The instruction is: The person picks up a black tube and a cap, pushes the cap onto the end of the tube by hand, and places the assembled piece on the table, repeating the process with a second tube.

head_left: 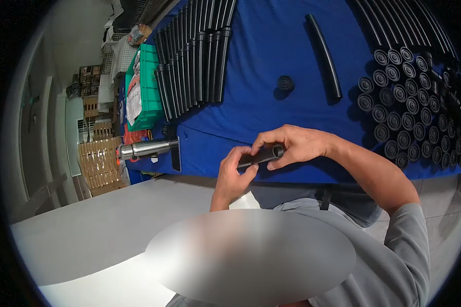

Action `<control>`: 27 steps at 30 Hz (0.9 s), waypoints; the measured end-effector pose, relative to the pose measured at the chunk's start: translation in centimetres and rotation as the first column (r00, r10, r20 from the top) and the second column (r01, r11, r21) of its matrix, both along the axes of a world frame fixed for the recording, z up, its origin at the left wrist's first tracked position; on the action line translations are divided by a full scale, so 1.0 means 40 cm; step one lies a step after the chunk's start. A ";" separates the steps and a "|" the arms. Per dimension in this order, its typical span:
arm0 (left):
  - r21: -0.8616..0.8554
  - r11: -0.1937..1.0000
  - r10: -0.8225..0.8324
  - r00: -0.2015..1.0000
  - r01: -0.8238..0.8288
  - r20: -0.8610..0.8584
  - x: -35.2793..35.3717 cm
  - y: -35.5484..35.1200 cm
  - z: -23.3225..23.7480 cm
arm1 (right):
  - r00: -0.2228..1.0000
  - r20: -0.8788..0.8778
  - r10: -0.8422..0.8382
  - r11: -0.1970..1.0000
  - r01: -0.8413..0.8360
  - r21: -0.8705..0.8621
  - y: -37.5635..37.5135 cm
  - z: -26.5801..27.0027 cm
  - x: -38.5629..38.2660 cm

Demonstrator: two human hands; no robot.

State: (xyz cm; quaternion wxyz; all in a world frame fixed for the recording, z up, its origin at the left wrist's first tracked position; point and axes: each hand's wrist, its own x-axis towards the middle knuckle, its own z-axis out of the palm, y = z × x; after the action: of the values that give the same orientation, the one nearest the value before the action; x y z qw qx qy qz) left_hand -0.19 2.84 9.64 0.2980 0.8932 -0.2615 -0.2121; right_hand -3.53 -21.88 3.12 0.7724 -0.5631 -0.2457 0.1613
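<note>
Close to the front edge of the blue-covered table, both my hands hold a short black tube (264, 155). My left hand (232, 175) is closed about its left end, thumb underneath. Fingers of my right hand (297, 145) curl around the right end, where the hollow round opening faces up and to the right. Beyond them a round black cap (285, 83) stands alone on the cloth. A longer black tube (323, 57) lies farther back to the right of that cap.
Many black tubes (197, 56) lie in rows at the back left, beside a green crate (149, 87). Ringed black caps (399, 92) crowd the right side, below thin black rods (394, 23). A steel flask (147, 149) and a dark phone-like slab (176, 154) sit front left.
</note>
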 end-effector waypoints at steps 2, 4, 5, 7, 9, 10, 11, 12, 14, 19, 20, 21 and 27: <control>-0.058 0.996 -0.061 0.986 0.071 0.158 0.006 -0.001 -0.019 | 0.999 -0.046 0.010 1.000 -0.010 -0.013 -0.004 0.002 0.001; -0.075 0.993 -0.070 0.970 0.090 0.234 0.007 -0.016 -0.022 | 0.997 -0.077 0.021 1.000 -0.022 -0.014 0.007 -0.025 0.006; -0.068 0.995 -0.050 0.971 0.068 0.233 0.000 -0.027 -0.013 | 0.999 -0.054 -0.002 1.000 0.002 -0.009 0.009 -0.032 0.006; -0.066 0.998 0.024 0.987 -0.013 0.161 -0.003 -0.023 -0.014 | 0.999 -0.006 -0.046 0.999 0.046 -0.001 0.012 -0.032 0.008; -0.065 0.989 0.133 0.991 -0.132 0.017 0.006 0.010 -0.039 | 0.997 -0.073 -0.017 1.000 0.015 -0.021 -0.001 -0.013 0.006; -0.095 0.987 0.123 0.992 -0.126 -0.041 0.011 0.024 -0.044 | 0.994 -0.107 -0.002 1.000 -0.001 -0.031 -0.006 -0.006 0.006; -0.126 0.985 0.109 0.989 -0.122 -0.099 0.017 0.036 -0.046 | 0.995 -0.098 -0.008 1.000 0.007 -0.012 -0.007 -0.006 0.008; -0.157 0.980 0.094 0.983 -0.119 -0.156 0.022 0.042 -0.046 | 0.996 -0.089 -0.014 1.000 0.015 0.007 -0.008 -0.008 0.010; -0.179 0.979 0.062 0.980 -0.097 -0.188 0.026 0.045 -0.040 | 0.996 -0.090 -0.018 1.000 0.019 0.012 -0.008 -0.010 0.012; -0.106 0.992 -0.060 0.998 0.063 0.030 0.034 0.009 -0.013 | 0.993 -0.042 -0.114 0.993 0.115 0.015 -0.004 -0.027 0.016; -0.076 0.996 -0.046 0.998 0.050 0.053 0.027 -0.003 -0.009 | 0.991 -0.050 -0.124 0.992 0.125 0.006 -0.005 -0.027 0.017; -0.047 0.998 -0.029 0.996 0.033 0.079 0.022 -0.010 -0.009 | 0.990 -0.054 -0.133 0.991 0.132 -0.005 -0.005 -0.028 0.018; -0.696 0.521 0.032 0.827 -0.493 -0.562 0.002 0.008 -0.081 | 0.965 0.115 -0.234 0.951 0.252 -0.181 -0.010 -0.003 0.012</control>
State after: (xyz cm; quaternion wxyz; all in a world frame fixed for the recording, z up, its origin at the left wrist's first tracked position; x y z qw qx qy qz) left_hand -0.10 3.18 6.41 0.7613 0.5968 -0.1025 -0.2318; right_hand -3.06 -22.26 3.01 0.7156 -0.6685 -0.1927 0.0621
